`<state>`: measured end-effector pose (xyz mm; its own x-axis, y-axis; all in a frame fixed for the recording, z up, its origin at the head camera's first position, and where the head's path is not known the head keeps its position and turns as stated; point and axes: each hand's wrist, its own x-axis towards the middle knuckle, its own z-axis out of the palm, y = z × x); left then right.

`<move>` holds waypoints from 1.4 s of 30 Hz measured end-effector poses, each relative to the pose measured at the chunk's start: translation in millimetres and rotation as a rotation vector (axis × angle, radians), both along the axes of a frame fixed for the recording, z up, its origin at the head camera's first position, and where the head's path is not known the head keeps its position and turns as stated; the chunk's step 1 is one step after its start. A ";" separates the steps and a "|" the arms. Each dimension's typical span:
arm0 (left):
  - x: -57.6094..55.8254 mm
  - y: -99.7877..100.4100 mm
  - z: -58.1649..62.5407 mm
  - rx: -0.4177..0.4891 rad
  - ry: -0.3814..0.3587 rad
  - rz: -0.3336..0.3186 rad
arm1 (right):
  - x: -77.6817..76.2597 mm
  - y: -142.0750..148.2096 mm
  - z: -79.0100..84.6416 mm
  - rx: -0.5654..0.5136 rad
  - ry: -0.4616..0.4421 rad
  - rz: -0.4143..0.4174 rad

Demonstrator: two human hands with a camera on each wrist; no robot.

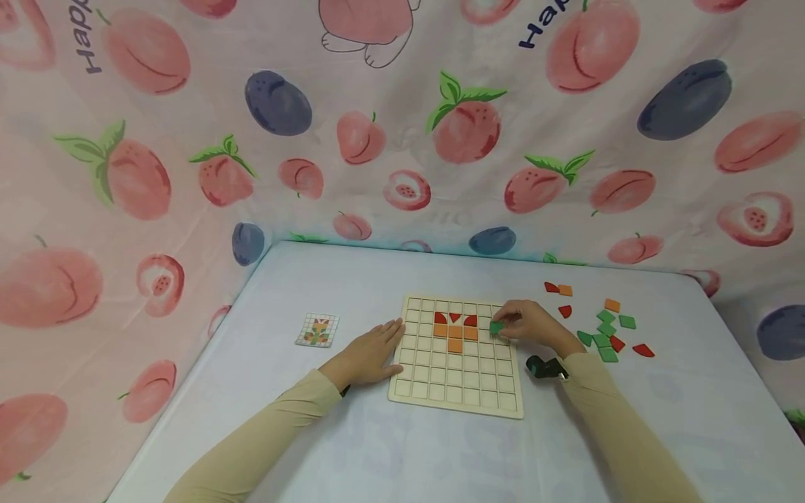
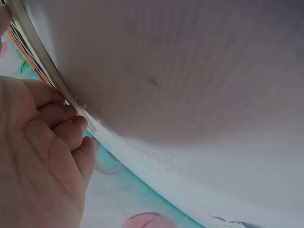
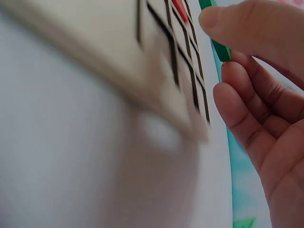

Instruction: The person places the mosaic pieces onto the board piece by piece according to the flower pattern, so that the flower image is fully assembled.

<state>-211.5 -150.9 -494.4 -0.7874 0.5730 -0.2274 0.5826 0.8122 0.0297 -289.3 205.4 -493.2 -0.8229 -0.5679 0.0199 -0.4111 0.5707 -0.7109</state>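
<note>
Green tile (image 1: pixel 496 328): at the grid board's (image 1: pixel 454 377) right side; I judge it light, stiff, best held by opposite edges; right hand (image 1: pixel 533 325): pinching it; left hand (image 1: pixel 370 354): thumb and fingers apart, touching board's left edge; loose tiles (image 1: pixel 606 329): right of board

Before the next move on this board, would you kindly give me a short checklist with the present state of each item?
1. Board steadied: ok, the left hand touches its left edge.
2. Green piece gripped: ok, the right hand pinches it.
3. Pattern card in sight: ok, face up left of the board.
4. Green piece let go in a cell: not ok, it is in the fingers near the board's right side.
5. Position matches the card: cannot tell, the printed detail is too small.
6. Loose pieces at hand: ok, they lie right of the board, seemingly within reach.
</note>
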 end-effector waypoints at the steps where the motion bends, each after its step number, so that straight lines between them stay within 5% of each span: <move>1: 0.1 -0.1 0.3 -0.001 0.000 0.000 | 2.3 -4.3 -0.5 -0.006 -0.001 0.012; 26: -1.0 -0.9 -1.6 0.011 -0.007 -0.005 | 24.1 -45.0 -9.5 0.051 0.108 0.133; 42: 0.5 -1.1 0.9 0.018 -0.007 0.002 | 25.6 -25.3 0.1 0.050 0.018 -0.014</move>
